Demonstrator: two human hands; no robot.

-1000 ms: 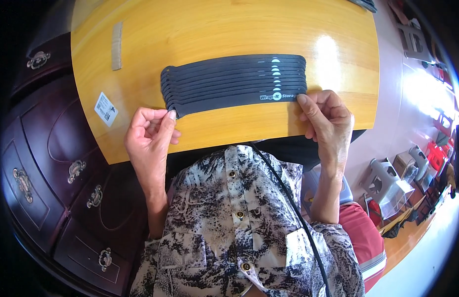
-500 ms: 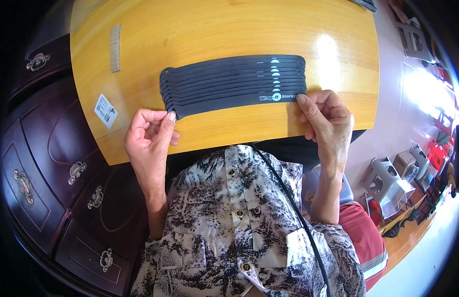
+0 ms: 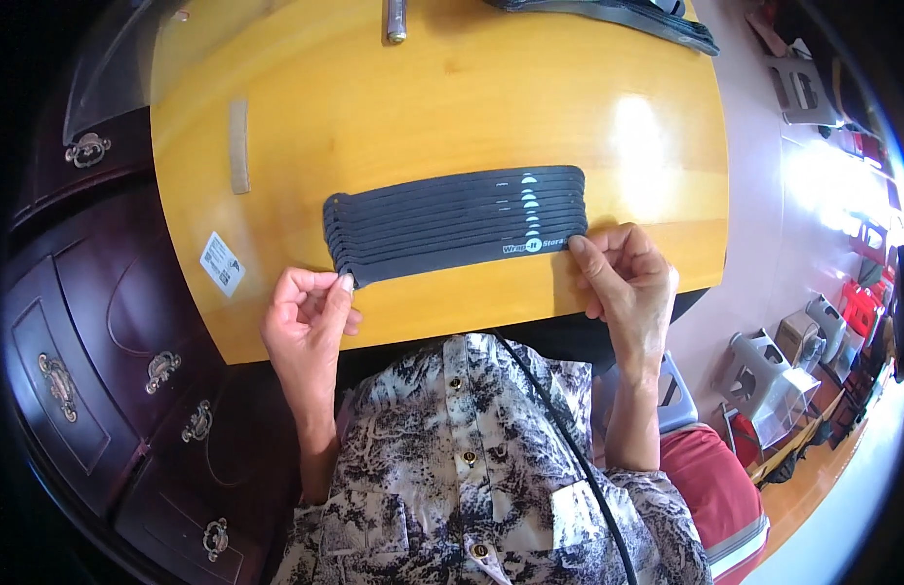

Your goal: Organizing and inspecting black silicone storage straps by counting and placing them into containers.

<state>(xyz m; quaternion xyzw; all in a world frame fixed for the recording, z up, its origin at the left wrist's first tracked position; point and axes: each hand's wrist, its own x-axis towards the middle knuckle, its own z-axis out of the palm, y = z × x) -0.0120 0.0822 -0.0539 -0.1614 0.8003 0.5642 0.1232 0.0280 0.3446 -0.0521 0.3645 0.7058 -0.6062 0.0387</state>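
Several black fabric straps point(image 3: 452, 213) lie overlapped in a neat fan on the yellow wooden table, each edge showing below the one beyond it. Pale half-circle prints line up near their right ends. The nearest strap point(image 3: 437, 261) shows its full width. Its left end is pinched between thumb and fingers of my left hand point(image 3: 311, 307). At the right end of that same strap, the thumb and fingers of my right hand point(image 3: 620, 273) close on its corner.
A tan strip point(image 3: 239, 146) and a white label point(image 3: 222, 263) are on the table's left side. Farther off lie a metallic cylinder point(image 3: 396, 21) and a dark bundle of straps point(image 3: 618, 15). Dark drawers point(image 3: 91, 322) stand left; grey stools point(image 3: 754, 369) stand right.
The view has tilted, so the table and hands sit lower and more of the far edge shows. Both hands keep their pinch on the nearest strap; the fan looks unchanged.
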